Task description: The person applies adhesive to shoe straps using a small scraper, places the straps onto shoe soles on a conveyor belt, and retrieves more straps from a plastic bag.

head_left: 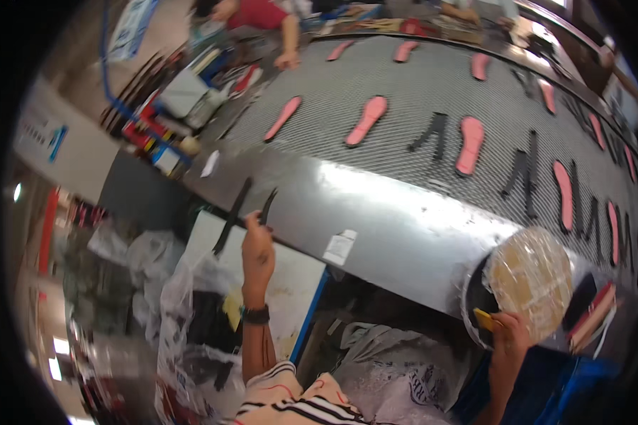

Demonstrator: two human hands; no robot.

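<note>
My left hand [257,256] is raised over the near edge of a metal ledge, its fingers closed on a narrow black strip [269,205] that points away from me. Beside it, a second black strip [232,218] lies across the ledge edge and a white board. At the right, my right hand [510,334] grips a small yellow-handled tool [484,319]. That tool is at the near side of a round dark pot [472,301], and its working end cannot be made out. A plastic-wrapped round lid [532,280] partly covers the pot.
Beyond the metal ledge [404,205], a mesh conveyor belt [333,92] carries several pink insoles [471,145] and black strap pieces [523,177]. A white label [340,247] lies on the ledge. Plastic bags [397,361] sit below. Across the belt is another person's hand [287,59].
</note>
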